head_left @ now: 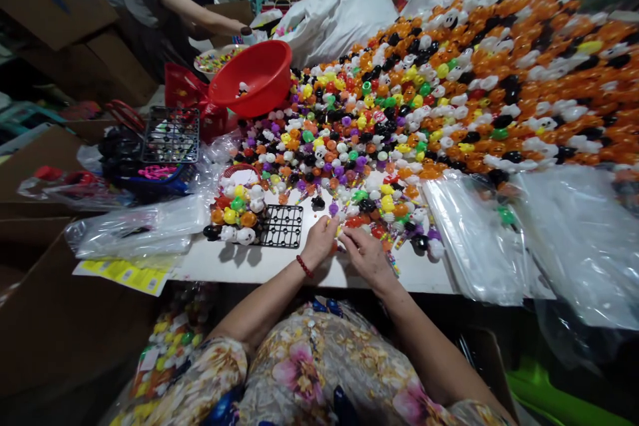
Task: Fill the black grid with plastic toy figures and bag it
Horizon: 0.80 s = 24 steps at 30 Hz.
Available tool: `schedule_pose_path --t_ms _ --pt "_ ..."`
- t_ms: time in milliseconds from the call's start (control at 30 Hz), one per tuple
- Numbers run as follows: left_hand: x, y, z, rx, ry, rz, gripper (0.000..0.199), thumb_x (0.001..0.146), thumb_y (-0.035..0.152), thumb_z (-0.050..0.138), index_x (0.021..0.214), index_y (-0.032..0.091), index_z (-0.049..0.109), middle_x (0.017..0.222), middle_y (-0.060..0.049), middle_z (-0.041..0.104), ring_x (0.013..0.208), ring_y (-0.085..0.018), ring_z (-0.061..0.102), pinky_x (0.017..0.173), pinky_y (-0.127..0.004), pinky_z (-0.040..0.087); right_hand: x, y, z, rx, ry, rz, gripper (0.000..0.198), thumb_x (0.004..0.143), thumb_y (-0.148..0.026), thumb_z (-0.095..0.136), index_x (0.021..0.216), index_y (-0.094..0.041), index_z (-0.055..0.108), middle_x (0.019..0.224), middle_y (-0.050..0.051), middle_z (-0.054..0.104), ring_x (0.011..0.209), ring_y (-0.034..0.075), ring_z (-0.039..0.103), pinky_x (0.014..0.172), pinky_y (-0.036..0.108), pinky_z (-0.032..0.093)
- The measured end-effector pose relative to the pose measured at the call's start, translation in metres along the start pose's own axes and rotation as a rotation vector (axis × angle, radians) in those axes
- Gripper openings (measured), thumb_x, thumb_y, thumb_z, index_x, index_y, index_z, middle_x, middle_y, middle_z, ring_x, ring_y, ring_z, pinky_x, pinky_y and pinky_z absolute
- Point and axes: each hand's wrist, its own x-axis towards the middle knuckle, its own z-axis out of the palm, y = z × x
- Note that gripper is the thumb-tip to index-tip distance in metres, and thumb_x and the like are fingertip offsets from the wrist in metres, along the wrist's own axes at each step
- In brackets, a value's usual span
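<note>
Above the white table, my left hand (320,239) and my right hand (368,258) come together, fingers closed in a pinch. Between their fingertips shows a small yellowish piece (340,231), too small to name. A purple topper (333,208) lies just beyond my left fingertips. Left of my hands is a black grid rack (285,226); its left part is filled with upright figure toppers (238,203) in yellow, green, orange and white. Close to my right hand lies a small pile of toppers on candy-coloured sticks (387,206).
A huge heap of plastic figures (499,93) covers the table's back and right. A red basin (259,80) rests at its left edge. Clear plastic bags (474,239) lie right, more bags (144,229) left. Another person (160,6) works behind, left. A second black rack (172,135) stands left.
</note>
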Motion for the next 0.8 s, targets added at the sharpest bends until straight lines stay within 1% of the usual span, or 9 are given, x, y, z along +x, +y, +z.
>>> schedule_pose_path --t_ms 133,300,400,467,533,600,700,733,800 --pt "0.009 0.009 -0.006 -0.125 -0.016 0.014 0.035 0.089 0.049 0.052 0.07 0.021 0.046 0.059 0.006 0.045 0.057 -0.012 0.041 0.058 -0.024 0.034 0.009 -0.001 -0.008 0.242 0.027 0.206 0.033 0.082 -0.051 0.066 0.097 -0.021 0.065 0.09 0.004 0.072 0.074 0.018 0.066 0.065 0.03 0.054" --pt "0.004 0.014 -0.001 -0.012 0.116 0.027 0.032 0.091 0.042 0.051 0.068 0.021 0.044 0.059 0.005 0.045 0.06 -0.012 0.042 0.06 -0.024 0.033 0.012 -0.008 -0.005 0.124 0.002 0.169 0.031 0.084 -0.05 0.062 0.073 -0.022 0.058 0.068 -0.001 0.064 0.062 0.015 0.057 0.061 0.027 0.046" --pt "0.002 0.007 0.0 0.002 0.041 0.028 0.038 0.092 0.047 0.051 0.066 0.021 0.043 0.059 0.006 0.042 0.059 -0.012 0.041 0.059 -0.024 0.032 0.008 -0.005 -0.005 0.134 -0.035 0.173 0.03 0.086 -0.05 0.059 0.074 -0.022 0.056 0.066 -0.001 0.062 0.06 0.015 0.056 0.059 0.027 0.045" --pt "0.006 0.005 -0.003 -0.011 -0.023 0.061 0.037 0.097 0.048 0.042 0.071 0.021 0.047 0.059 0.005 0.044 0.058 -0.013 0.044 0.06 -0.025 0.036 0.007 0.001 -0.015 0.133 -0.012 0.18 0.031 0.087 -0.051 0.058 0.078 -0.022 0.058 0.068 -0.001 0.062 0.063 0.016 0.058 0.06 0.028 0.047" --pt "0.016 0.004 -0.011 0.065 -0.003 0.154 0.029 0.1 0.037 0.034 0.085 0.021 0.054 0.068 0.002 0.053 0.066 -0.015 0.052 0.067 -0.027 0.043 0.01 0.007 -0.033 0.038 0.089 0.178 0.031 0.089 -0.052 0.056 0.084 -0.022 0.061 0.074 0.001 0.065 0.067 0.017 0.06 0.064 0.03 0.049" --pt "0.029 0.004 -0.019 0.268 0.054 0.297 0.019 0.095 0.022 0.04 0.102 0.021 0.057 0.093 -0.005 0.062 0.087 -0.018 0.06 0.083 -0.03 0.047 0.018 0.014 -0.053 -0.185 0.237 0.125 0.028 0.092 -0.048 0.053 0.09 -0.022 0.063 0.084 0.006 0.067 0.077 0.021 0.061 0.072 0.036 0.051" --pt "0.05 0.002 -0.03 0.629 0.007 0.414 0.031 0.084 0.009 0.051 0.111 0.021 0.058 0.122 -0.012 0.057 0.109 -0.024 0.057 0.097 -0.036 0.045 0.036 0.018 -0.066 -0.581 0.379 -0.022 0.022 0.092 -0.036 0.053 0.098 -0.02 0.066 0.108 0.014 0.065 0.099 0.03 0.057 0.087 0.049 0.047" --pt "0.055 0.0 -0.032 0.722 -0.036 0.4 0.03 0.083 0.007 0.052 0.108 0.021 0.06 0.12 -0.013 0.056 0.109 -0.025 0.058 0.096 -0.037 0.046 0.044 0.018 -0.063 -0.663 0.364 -0.079 0.02 0.092 -0.031 0.052 0.1 -0.02 0.067 0.114 0.016 0.063 0.104 0.031 0.055 0.09 0.05 0.046" --pt "0.063 -0.004 -0.034 0.828 -0.097 0.346 0.024 0.083 0.005 0.052 0.101 0.02 0.06 0.111 -0.013 0.058 0.105 -0.026 0.059 0.093 -0.038 0.048 0.062 0.016 -0.046 -0.724 0.218 -0.184 0.023 0.091 -0.019 0.049 0.105 -0.019 0.068 0.116 0.015 0.062 0.105 0.03 0.053 0.092 0.047 0.045"
